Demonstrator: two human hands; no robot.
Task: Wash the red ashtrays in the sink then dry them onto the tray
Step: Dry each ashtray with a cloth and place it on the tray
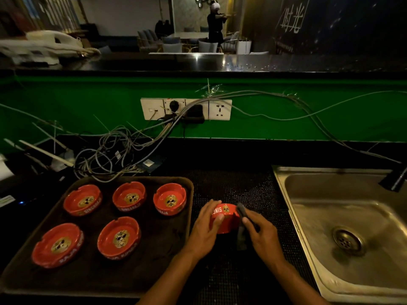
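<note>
My left hand (206, 227) grips a red ashtray (228, 219), tilted on its side above the black mesh mat between tray and sink. My right hand (261, 232) presses a dark grey cloth (241, 232) against the ashtray's right side. Several more red ashtrays (128, 198) with gold emblems sit upright on the dark brown tray (154, 260) at the left. The steel sink (312, 216) lies to the right, wet, with its drain (346, 239) uncovered.
A black tap (394, 179) hangs over the sink's far right corner. A tangle of grey cables (114, 150) lies behind the tray, running up to wall sockets (186, 108) on the green wall. A person stands far off past the bar counter.
</note>
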